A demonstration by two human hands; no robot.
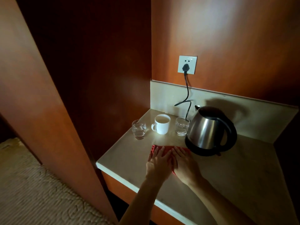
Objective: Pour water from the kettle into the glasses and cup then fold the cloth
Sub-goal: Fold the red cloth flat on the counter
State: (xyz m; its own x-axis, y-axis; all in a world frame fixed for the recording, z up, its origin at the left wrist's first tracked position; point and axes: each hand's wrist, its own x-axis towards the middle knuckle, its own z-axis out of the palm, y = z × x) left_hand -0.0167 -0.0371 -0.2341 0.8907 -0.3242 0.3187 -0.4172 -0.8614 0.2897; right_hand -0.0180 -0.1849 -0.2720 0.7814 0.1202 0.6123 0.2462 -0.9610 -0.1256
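A steel kettle (209,130) with a black handle stands on its black base at the right of the counter. To its left stand a glass (182,126), a white cup (161,124) and a second glass (139,129), each holding liquid. A red cloth (168,149) lies flat in front of them, mostly hidden under my hands. My left hand (158,164) and my right hand (185,164) rest palm down side by side on the cloth, fingers stretched out and pointing away from me.
The pale stone counter (235,172) sits in a wooden alcove, with a wood panel (48,111) close on the left. A black cord (187,93) runs from a wall socket (187,64) down behind the right-hand glass. Carpet (32,192) lies lower left.
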